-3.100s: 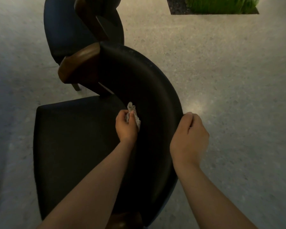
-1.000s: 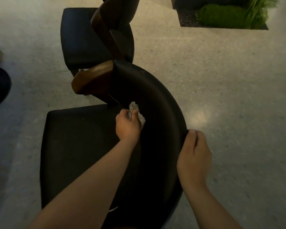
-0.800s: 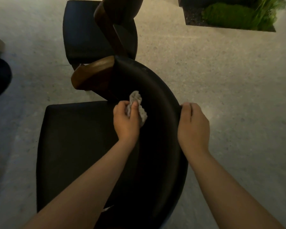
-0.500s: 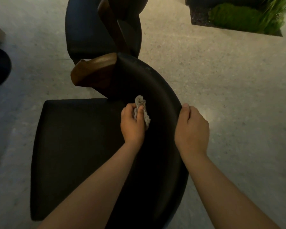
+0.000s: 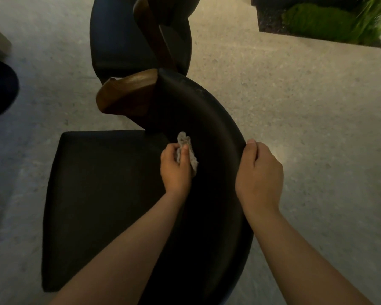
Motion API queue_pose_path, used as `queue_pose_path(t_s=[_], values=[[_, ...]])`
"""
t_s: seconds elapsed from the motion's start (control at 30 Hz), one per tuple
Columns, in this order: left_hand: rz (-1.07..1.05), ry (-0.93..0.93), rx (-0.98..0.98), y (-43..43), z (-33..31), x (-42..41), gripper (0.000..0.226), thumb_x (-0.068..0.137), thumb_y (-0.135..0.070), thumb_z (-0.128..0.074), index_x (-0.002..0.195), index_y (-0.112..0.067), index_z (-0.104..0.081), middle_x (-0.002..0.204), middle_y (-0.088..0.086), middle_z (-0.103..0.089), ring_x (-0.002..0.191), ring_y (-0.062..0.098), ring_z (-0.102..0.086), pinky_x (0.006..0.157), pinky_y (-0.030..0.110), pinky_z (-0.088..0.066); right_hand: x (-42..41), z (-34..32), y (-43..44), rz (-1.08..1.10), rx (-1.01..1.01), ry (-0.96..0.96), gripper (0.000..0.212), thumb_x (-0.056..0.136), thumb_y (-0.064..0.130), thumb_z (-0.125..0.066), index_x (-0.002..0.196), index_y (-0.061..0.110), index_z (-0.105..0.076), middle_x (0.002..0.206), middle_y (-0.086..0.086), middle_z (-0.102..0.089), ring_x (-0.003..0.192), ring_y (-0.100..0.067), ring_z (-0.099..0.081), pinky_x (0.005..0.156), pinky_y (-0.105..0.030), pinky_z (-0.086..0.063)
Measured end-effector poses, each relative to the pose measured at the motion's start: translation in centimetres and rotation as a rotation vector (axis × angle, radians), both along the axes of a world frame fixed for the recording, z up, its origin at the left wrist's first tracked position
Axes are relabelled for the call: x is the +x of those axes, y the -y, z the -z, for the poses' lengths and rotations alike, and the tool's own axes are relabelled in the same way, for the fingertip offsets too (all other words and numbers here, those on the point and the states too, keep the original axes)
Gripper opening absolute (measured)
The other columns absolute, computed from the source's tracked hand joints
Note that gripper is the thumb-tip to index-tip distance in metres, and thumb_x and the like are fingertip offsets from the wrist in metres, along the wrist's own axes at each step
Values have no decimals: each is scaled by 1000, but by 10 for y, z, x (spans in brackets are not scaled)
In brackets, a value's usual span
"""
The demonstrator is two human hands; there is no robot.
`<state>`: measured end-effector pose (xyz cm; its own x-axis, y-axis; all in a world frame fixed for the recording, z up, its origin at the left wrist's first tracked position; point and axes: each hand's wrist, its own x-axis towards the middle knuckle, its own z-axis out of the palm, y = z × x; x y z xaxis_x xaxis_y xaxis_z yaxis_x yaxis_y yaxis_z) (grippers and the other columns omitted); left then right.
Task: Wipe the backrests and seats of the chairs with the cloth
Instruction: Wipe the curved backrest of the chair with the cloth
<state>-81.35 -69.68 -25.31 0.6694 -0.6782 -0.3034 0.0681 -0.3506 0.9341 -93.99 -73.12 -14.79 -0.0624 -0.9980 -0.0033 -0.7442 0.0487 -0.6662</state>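
Pressing the crumpled cloth [image 5: 186, 148] against the inside of the curved backrest [image 5: 207, 115], just above the seat [image 5: 101, 194], the left hand [image 5: 176, 170] has its fingers curled round it. The right hand [image 5: 259, 172] grips the backrest's outer edge, probably to steady the chair for wiping. Only container around is a planter [image 5: 269, 23] well beyond the backrest, with green moss [image 5: 321, 20] in it.

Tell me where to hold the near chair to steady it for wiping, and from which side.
Grip the top edge of the backrest, coming from its outer, right side. The edge is a thin curved rim that a hand can clasp, as the right hand does now, and that side keeps clear of the left hand holding the cloth to the inner face.
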Motion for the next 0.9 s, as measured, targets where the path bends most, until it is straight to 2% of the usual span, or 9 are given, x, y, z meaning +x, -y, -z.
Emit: queue_pose_path(t_s=[0.17,0.33,0.4,0.53,0.7,0.8,0.9], values=[[-75,-20,90,1,23,-1,9,96,-41,-48,94,-38,-57,105,-7,-60,89,4,-61,77,26,-52,0,2,1,0,-13,16,41,103,32,-34,64,22,-44,55,6,-44,48,-7,-40,49,-23,-27],[73,-60,460,-21,45,24,18,98,-40,-49,100,-24,-59,107,3,-63,81,9,-60,63,25,-43,-1,2,0,1,-20,13,42,104,31,-35,63,23,-42,54,7,-43,47,-8,-39,47,-20,-25],[87,-36,491,-29,42,31,22,98,-40,-49,104,-21,-59,110,6,-62,83,11,-60,65,25,-43,-2,2,0,6,-16,15,42,103,31,-35,64,21,-44,54,6,-44,48,-8,-40,48,-22,-27],[70,82,267,-25,4,34,24,97,-39,-51,109,-20,-59,111,2,-58,90,10,-60,77,29,-51,0,1,0,10,0,19,41,103,31,-34,68,16,-49,55,4,-45,50,-11,-42,50,-26,-29],[49,202,4,1,-66,19,13,95,-39,-54,102,-29,-58,105,-7,-58,88,-4,-58,68,13,-45,1,-2,-1,21,1,5,40,103,30,-34,70,15,-50,57,4,-47,50,-10,-44,48,-25,-27],[20,254,-106,21,-98,9,12,93,-37,-58,99,-27,-59,103,-9,-57,90,-8,-55,71,4,-43,2,-2,-1,7,2,-23,38,103,30,-34,71,15,-49,58,4,-47,51,-12,-44,49,-27,-24],[32,326,-168,39,-114,2,8,92,-35,-61,96,-28,-58,101,-10,-53,89,-6,-54,74,5,-44,3,-2,-1,-4,-16,-58,36,103,29,-34,72,15,-48,58,4,-47,51,-12,-44,47,-27,-22]])
